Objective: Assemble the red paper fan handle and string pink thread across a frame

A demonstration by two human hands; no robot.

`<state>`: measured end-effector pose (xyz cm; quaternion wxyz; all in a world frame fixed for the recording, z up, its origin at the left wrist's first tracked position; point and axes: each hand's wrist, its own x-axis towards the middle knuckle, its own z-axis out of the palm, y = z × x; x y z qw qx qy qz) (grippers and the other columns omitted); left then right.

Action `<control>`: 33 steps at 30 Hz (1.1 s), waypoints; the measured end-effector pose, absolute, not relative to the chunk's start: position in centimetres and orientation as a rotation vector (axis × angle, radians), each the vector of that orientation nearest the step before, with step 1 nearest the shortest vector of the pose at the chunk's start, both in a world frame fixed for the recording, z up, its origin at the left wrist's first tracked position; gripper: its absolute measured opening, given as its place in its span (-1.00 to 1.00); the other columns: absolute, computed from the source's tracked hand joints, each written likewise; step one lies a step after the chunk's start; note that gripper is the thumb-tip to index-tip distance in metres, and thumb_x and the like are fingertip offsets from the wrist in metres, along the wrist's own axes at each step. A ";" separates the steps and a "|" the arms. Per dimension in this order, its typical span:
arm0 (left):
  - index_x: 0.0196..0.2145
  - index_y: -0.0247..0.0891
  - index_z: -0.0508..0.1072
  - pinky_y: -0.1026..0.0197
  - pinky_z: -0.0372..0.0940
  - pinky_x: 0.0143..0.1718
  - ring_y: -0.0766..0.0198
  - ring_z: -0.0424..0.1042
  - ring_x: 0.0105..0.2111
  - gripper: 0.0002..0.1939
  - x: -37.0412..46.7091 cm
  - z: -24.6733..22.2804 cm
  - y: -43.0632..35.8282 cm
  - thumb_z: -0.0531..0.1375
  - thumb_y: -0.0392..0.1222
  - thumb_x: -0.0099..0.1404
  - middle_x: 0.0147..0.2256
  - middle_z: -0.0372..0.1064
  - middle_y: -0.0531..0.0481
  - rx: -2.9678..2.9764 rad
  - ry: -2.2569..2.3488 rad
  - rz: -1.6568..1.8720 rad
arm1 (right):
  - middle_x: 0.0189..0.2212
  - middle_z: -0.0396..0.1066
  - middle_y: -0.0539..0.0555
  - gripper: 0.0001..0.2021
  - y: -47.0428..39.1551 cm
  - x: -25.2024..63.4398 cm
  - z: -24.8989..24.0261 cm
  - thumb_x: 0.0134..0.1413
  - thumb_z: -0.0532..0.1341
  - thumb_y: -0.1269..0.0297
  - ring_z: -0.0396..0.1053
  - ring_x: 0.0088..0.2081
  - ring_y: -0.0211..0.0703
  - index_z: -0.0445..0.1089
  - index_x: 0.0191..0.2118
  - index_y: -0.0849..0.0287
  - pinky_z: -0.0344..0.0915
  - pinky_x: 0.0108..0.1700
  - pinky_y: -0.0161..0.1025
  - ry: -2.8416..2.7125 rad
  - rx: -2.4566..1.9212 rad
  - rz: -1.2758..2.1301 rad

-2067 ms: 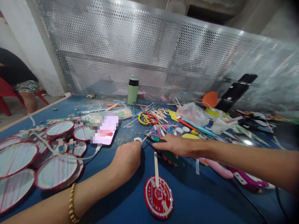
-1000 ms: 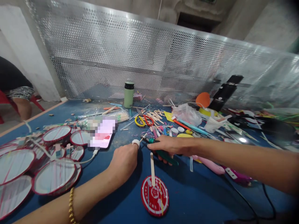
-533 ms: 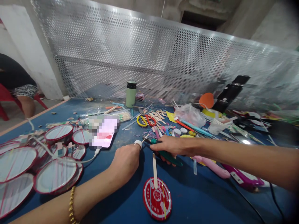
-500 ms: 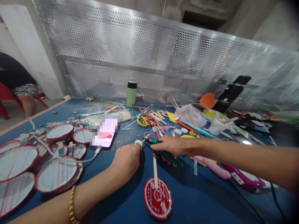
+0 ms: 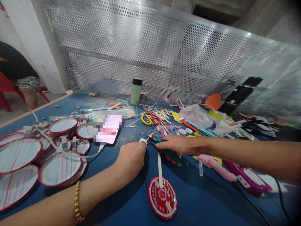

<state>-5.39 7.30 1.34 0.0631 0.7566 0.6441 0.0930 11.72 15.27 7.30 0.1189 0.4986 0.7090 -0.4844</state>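
Note:
My left hand (image 5: 131,158) is closed, with a white band (image 5: 143,142) around a fingertip. It pinches what looks like a thin pale stick (image 5: 149,137), mostly hidden by the fingers. Wrapped in my right hand (image 5: 175,145) are green-handled pliers (image 5: 176,157); their jaws meet the stick just beside my left fingertips. Below the hands lies a round red lid (image 5: 162,201) with white print, a flat wooden stick (image 5: 160,171) resting on it and pointing up toward the pliers.
Left are several red-rimmed round lids (image 5: 60,168) and a phone (image 5: 110,130) on a white cable. Behind the hands are scissors (image 5: 147,119), loose wooden sticks (image 5: 163,115) and a green bottle (image 5: 136,91). A pink glue gun (image 5: 219,168) lies right. Someone sits far left (image 5: 17,62).
The whole view has shifted slightly, so things sit a little further right. Both hands keep nearly the same pose, with the pliers still at my left fingertips.

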 end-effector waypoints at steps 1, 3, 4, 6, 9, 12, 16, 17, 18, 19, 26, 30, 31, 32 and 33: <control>-0.22 -0.28 0.45 -0.07 0.46 -0.33 -0.15 0.60 -0.26 -0.66 -5.4 1.3 7.3 -0.08 -0.46 0.27 -0.34 0.58 -0.26 2.286 1.944 0.284 | -0.59 0.43 0.04 -0.67 15.4 11.7 7.3 0.27 0.08 0.17 0.31 -0.69 -0.35 0.34 -0.46 0.25 0.23 -0.66 -0.44 2.068 1.451 -1.418; -0.21 -0.29 0.45 -0.08 0.46 -0.33 -0.16 0.60 -0.27 -0.66 -5.5 1.3 7.3 -0.08 -0.47 0.27 -0.34 0.57 -0.26 2.287 1.942 0.290 | -0.58 0.44 0.04 -0.68 15.5 11.8 7.2 0.27 0.07 0.18 0.31 -0.69 -0.35 0.34 -0.45 0.25 0.25 -0.64 -0.43 2.061 1.444 -1.421; -0.21 -0.29 0.44 -0.09 0.46 -0.33 -0.16 0.60 -0.27 -0.66 -5.5 1.3 7.3 -0.08 -0.46 0.28 -0.34 0.57 -0.26 2.289 1.942 0.294 | -0.58 0.44 0.04 -0.68 15.6 11.8 7.2 0.27 0.07 0.18 0.31 -0.69 -0.35 0.34 -0.45 0.25 0.25 -0.64 -0.43 2.060 1.443 -1.421; -0.22 -0.29 0.44 -0.09 0.46 -0.34 -0.17 0.60 -0.28 -0.67 -5.5 1.3 7.4 -0.08 -0.45 0.29 -0.34 0.57 -0.25 2.293 1.943 0.292 | -0.58 0.44 0.05 -0.67 15.7 11.9 7.2 0.26 0.08 0.17 0.30 -0.69 -0.35 0.33 -0.46 0.25 0.24 -0.65 -0.43 2.056 1.442 -1.421; -0.22 -0.28 0.43 -0.06 0.45 -0.35 -0.15 0.60 -0.29 -0.69 -5.6 1.3 7.4 -0.07 -0.44 0.30 -0.33 0.57 -0.24 2.293 1.948 0.269 | -0.57 0.45 0.05 -0.67 15.7 12.0 7.1 0.26 0.08 0.18 0.31 -0.68 -0.35 0.32 -0.48 0.25 0.24 -0.65 -0.44 2.056 1.439 -1.435; -0.21 -0.28 0.43 -0.02 0.43 -0.34 -0.13 0.60 -0.28 -0.69 -5.5 1.3 7.4 -0.08 -0.43 0.32 -0.32 0.57 -0.25 2.283 1.951 0.243 | -0.57 0.44 0.04 -0.69 15.6 12.1 6.8 0.25 0.08 0.19 0.33 -0.67 -0.35 0.32 -0.47 0.24 0.24 -0.64 -0.44 2.077 1.431 -1.451; -0.21 -0.28 0.44 0.00 0.42 -0.33 -0.13 0.60 -0.26 -0.67 -5.5 1.3 7.4 -0.09 -0.43 0.32 -0.32 0.57 -0.27 2.285 1.968 0.229 | -0.61 0.40 0.00 -0.68 15.3 12.2 6.5 0.25 0.09 0.18 0.33 -0.66 -0.33 0.32 -0.48 0.24 0.26 -0.65 -0.44 2.129 1.446 -1.448; -0.21 -0.28 0.44 0.01 0.42 -0.34 -0.12 0.60 -0.26 -0.67 -5.4 1.3 7.4 -0.09 -0.43 0.32 -0.31 0.57 -0.27 2.289 1.972 0.227 | -0.61 0.39 0.00 -0.68 15.2 12.2 6.6 0.25 0.09 0.18 0.34 -0.66 -0.33 0.32 -0.48 0.23 0.27 -0.64 -0.44 2.130 1.456 -1.450; -0.21 -0.27 0.44 0.02 0.41 -0.34 -0.12 0.60 -0.26 -0.68 -5.4 1.3 7.3 -0.09 -0.43 0.32 -0.31 0.57 -0.27 2.294 1.975 0.226 | -0.62 0.39 0.00 -0.67 15.2 12.3 6.6 0.26 0.08 0.17 0.34 -0.65 -0.32 0.32 -0.48 0.23 0.28 -0.63 -0.43 2.121 1.462 -1.455; -0.21 -0.26 0.44 0.03 0.41 -0.35 -0.12 0.60 -0.25 -0.68 -5.4 1.2 7.3 -0.09 -0.42 0.32 -0.31 0.57 -0.26 2.300 1.977 0.226 | -0.61 0.40 0.01 -0.66 15.2 12.3 6.8 0.27 0.08 0.15 0.35 -0.65 -0.32 0.32 -0.47 0.24 0.30 -0.61 -0.42 2.101 1.463 -1.463; -0.21 -0.27 0.45 0.00 0.42 -0.35 -0.14 0.59 -0.25 -0.68 -5.4 1.3 7.2 -0.08 -0.42 0.31 -0.31 0.57 -0.25 2.333 1.972 0.207 | -0.52 0.49 0.12 -0.50 15.7 12.5 8.2 0.20 0.13 -0.14 0.42 -0.58 -0.26 0.41 -0.43 0.28 0.35 -0.58 -0.38 1.956 1.383 -1.497; -0.17 -0.27 0.44 0.04 0.42 -0.33 -0.08 0.60 -0.25 -0.67 -5.4 1.5 7.2 -0.07 -0.43 0.30 -0.29 0.58 -0.25 2.339 1.961 0.182 | -0.56 0.47 0.12 -0.52 16.0 12.3 7.9 0.22 0.11 -0.10 0.43 -0.60 -0.22 0.37 -0.43 0.27 0.37 -0.58 -0.35 1.926 1.430 -1.476; -0.17 -0.27 0.44 0.06 0.42 -0.32 -0.06 0.60 -0.25 -0.67 -5.3 1.5 7.2 -0.07 -0.43 0.30 -0.29 0.58 -0.25 2.337 1.959 0.176 | -0.58 0.46 0.11 -0.54 16.0 12.2 7.7 0.25 0.08 -0.07 0.42 -0.61 -0.22 0.36 -0.43 0.26 0.37 -0.59 -0.33 1.921 1.447 -1.468; -0.17 -0.28 0.44 0.07 0.42 -0.32 -0.04 0.60 -0.25 -0.68 -5.3 1.6 7.2 -0.06 -0.43 0.30 -0.29 0.58 -0.25 2.335 1.954 0.171 | -0.59 0.45 0.11 -0.54 15.9 12.1 7.6 0.27 0.06 -0.05 0.41 -0.62 -0.22 0.34 -0.44 0.26 0.37 -0.59 -0.33 1.919 1.460 -1.461; -0.17 -0.28 0.44 0.08 0.42 -0.32 -0.03 0.60 -0.25 -0.68 -5.3 1.5 7.2 -0.06 -0.43 0.30 -0.30 0.58 -0.25 2.332 1.950 0.167 | -0.60 0.44 0.09 -0.55 15.8 12.1 7.5 0.29 0.04 -0.02 0.41 -0.62 -0.23 0.33 -0.45 0.25 0.38 -0.58 -0.33 1.923 1.469 -1.455</control>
